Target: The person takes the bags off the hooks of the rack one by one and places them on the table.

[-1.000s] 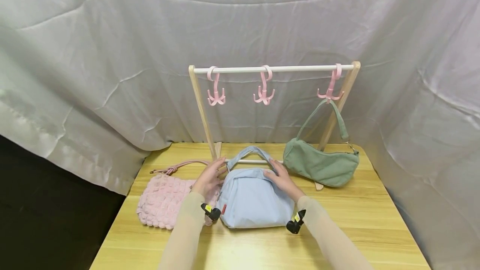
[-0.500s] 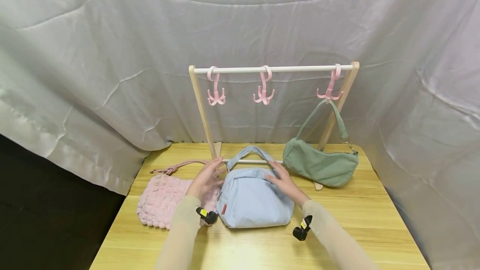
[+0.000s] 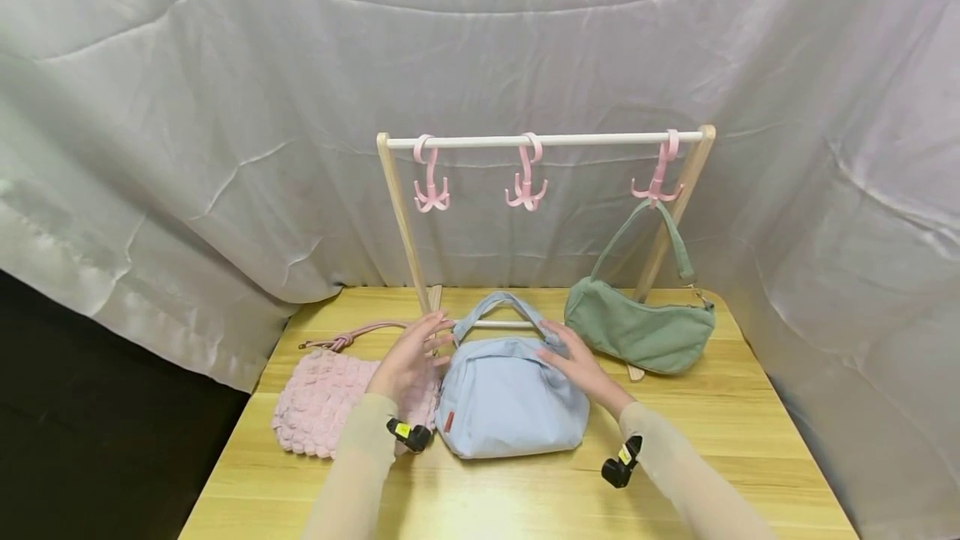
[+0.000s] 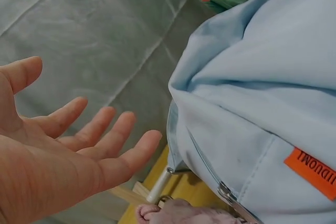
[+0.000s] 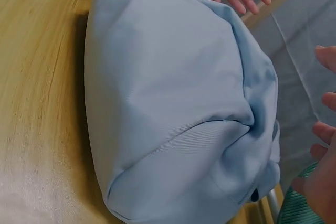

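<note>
A light blue fabric bag [image 3: 517, 402] rests on the wooden table, its strap standing in an arch at the back. My left hand [image 3: 408, 357] is beside the bag's left side, fingers spread; the left wrist view shows this hand [image 4: 73, 150] apart from the bag [image 4: 252, 87]. At the right side, my right hand [image 3: 583, 367] has its fingers extended near the upper corner of the bag. In the right wrist view, the fingers of that hand [image 5: 323, 166] are also apart from the bag [image 5: 168, 87]. Neither hand holds anything.
Behind the bag stands a wooden-legged rack with a white rail [image 3: 480, 142]. Pink hooks [image 3: 527, 182] hang from it; a green shoulder bag [image 3: 641, 327] hangs by its strap from the right one. A pink puffy bag [image 3: 322, 402] lies on the table [image 3: 480, 507] at left.
Both hands have drawn slightly outward, away from the light blue bag's sides. The light blue bag stays in place, as do the pink and green bags.
</note>
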`<action>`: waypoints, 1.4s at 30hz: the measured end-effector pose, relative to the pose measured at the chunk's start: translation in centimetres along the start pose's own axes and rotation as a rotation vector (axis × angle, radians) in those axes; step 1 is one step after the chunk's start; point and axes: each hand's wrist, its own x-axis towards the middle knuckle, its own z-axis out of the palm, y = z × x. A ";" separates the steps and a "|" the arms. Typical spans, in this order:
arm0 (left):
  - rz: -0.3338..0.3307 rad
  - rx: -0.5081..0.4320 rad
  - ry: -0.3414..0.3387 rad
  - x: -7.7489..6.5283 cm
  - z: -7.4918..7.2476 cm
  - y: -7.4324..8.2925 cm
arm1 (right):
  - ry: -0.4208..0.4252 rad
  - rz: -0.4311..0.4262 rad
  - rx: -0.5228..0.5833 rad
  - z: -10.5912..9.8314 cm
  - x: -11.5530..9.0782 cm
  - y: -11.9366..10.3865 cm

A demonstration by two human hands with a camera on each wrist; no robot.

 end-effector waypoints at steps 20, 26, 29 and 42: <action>0.064 0.032 -0.042 -0.7 1.9 1.4 | 0.107 -0.106 -0.047 -3.9 -0.8 -1.8; 0.087 0.045 -0.049 -0.7 2.9 1.7 | 0.155 -0.116 -0.085 -5.4 -1.2 -3.1; 0.104 0.053 -0.039 -0.6 3.4 1.9 | 0.171 -0.121 -0.104 -6.2 -1.6 -4.5; 0.159 0.073 -0.042 0.3 6.1 2.0 | 0.257 -0.219 -0.131 -10.7 -2.1 -10.0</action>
